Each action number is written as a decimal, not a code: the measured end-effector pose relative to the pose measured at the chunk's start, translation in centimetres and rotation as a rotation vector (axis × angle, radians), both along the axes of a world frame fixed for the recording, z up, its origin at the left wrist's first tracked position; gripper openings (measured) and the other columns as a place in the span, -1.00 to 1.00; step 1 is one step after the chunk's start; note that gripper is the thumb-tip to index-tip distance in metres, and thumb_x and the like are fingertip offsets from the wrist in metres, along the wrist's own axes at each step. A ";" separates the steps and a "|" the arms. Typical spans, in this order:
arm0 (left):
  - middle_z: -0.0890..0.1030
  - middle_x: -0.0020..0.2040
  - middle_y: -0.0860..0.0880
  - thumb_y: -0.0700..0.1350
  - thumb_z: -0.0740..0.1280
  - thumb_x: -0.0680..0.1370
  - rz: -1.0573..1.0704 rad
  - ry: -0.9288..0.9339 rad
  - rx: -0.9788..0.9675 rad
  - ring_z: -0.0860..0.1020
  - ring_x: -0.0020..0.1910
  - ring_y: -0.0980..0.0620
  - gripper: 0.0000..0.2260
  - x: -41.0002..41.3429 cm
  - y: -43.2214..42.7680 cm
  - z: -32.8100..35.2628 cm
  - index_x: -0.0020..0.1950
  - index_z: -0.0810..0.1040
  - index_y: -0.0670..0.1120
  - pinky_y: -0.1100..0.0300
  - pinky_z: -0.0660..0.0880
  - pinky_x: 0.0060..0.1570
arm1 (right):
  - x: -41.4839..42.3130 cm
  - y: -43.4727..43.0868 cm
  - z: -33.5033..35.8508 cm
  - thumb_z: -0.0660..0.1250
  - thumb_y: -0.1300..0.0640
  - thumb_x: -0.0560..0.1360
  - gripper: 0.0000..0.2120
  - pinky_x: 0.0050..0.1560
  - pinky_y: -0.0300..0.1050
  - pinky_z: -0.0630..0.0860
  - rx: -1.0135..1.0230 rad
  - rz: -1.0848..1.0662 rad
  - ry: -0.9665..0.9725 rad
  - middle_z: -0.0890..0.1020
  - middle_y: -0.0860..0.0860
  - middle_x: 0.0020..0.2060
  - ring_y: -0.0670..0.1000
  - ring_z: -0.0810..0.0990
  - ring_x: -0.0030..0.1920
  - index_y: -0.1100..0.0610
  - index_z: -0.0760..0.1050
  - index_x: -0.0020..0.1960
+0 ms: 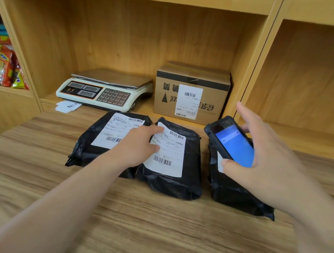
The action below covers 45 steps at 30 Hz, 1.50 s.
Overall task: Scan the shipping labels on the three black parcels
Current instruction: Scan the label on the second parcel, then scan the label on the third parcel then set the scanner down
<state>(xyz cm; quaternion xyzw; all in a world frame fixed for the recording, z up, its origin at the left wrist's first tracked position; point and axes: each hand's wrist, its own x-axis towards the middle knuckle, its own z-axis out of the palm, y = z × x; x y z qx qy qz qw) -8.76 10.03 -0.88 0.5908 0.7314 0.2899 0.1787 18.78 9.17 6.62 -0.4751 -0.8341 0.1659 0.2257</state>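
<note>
Three black parcels lie side by side on the wooden counter: the left parcel [87,148], the middle parcel [190,171] and the right parcel [231,191]. Each carries a white shipping label; the left label [115,128] and middle label [169,154] show fully, the right label [219,164] is mostly hidden. My left hand [138,144] rests flat across the gap between the left and middle parcels, fingers on the middle label. My right hand [263,159] grips a black handheld scanner [231,142] with a lit blue screen, held above the right parcel.
A white electronic scale [105,89] and a labelled cardboard box [191,93] stand in the shelf behind the parcels. Paper slips [67,106] lie by the scale. Snack packets [3,64] fill the left shelf. The wooden counter [129,216] stretches toward me.
</note>
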 end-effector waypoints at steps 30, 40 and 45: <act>0.63 0.32 -0.05 0.00 0.31 0.62 -0.061 0.220 0.157 0.57 0.28 -0.09 -0.54 8.0 -0.2 1.9 0.52 0.34 0.14 0.03 0.48 0.23 | 4.2 1.5 1.4 0.49 0.01 0.38 0.04 -0.17 -0.23 0.39 0.041 -0.052 0.060 0.39 -0.09 0.23 -0.01 0.48 0.10 -0.28 -0.14 0.59; 0.65 0.12 0.00 0.01 0.33 0.63 -0.142 -0.048 0.058 0.61 0.09 0.00 -0.32 12.4 2.2 1.0 0.63 0.02 0.24 0.24 0.36 0.03 | 8.2 0.0 -0.8 0.44 -0.03 0.40 0.05 0.09 -0.10 0.28 -0.022 -0.092 -0.019 0.32 -0.14 0.36 -0.08 0.32 0.25 -0.38 -0.26 0.55; 0.60 0.35 -0.05 0.02 0.30 0.63 -0.188 0.002 0.017 0.57 0.24 -0.07 -0.42 13.5 3.4 0.1 0.61 0.15 0.24 0.19 0.37 0.06 | 9.0 0.3 -2.4 0.42 -0.07 0.38 0.04 0.12 -0.08 0.34 -0.052 -0.113 -0.050 0.27 -0.16 0.43 -0.04 0.32 0.39 -0.38 -0.26 0.55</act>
